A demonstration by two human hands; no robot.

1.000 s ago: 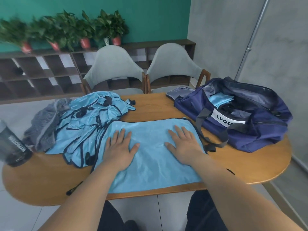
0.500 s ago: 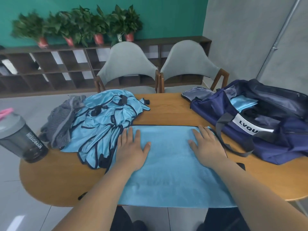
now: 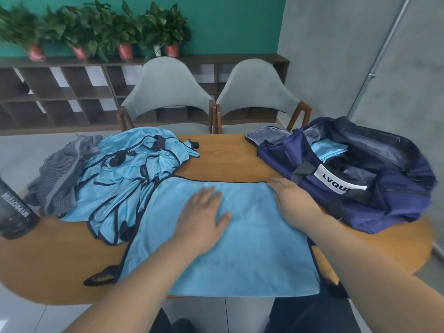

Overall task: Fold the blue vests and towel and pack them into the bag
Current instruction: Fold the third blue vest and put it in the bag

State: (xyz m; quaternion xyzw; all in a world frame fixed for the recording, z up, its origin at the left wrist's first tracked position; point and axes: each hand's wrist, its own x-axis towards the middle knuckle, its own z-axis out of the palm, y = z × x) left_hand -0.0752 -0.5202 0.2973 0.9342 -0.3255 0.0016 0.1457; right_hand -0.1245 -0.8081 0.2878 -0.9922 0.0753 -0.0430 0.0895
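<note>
A light blue vest (image 3: 240,248) with dark trim lies flat across the near edge of the wooden table (image 3: 60,267). My left hand (image 3: 204,219) presses flat on its middle with straight fingers. At the vest's far right corner my right hand (image 3: 293,200) lies flat, next to the bag strap. A heap of several unfolded blue vests (image 3: 134,179) lies to the left. The navy bag (image 3: 360,179) stands open at the right, with folded blue cloth (image 3: 329,150) inside. A grey striped towel (image 3: 60,181) is bunched at the far left.
A dark shaker bottle (image 3: 14,210) stands at the table's left edge. Two grey chairs (image 3: 168,97) are pushed in at the far side. A shelf with potted plants (image 3: 96,32) runs along the back wall.
Both hands slid to the right over the flat vest: the left from its left part to the middle, the right to its far right corner. The camera view shifted.
</note>
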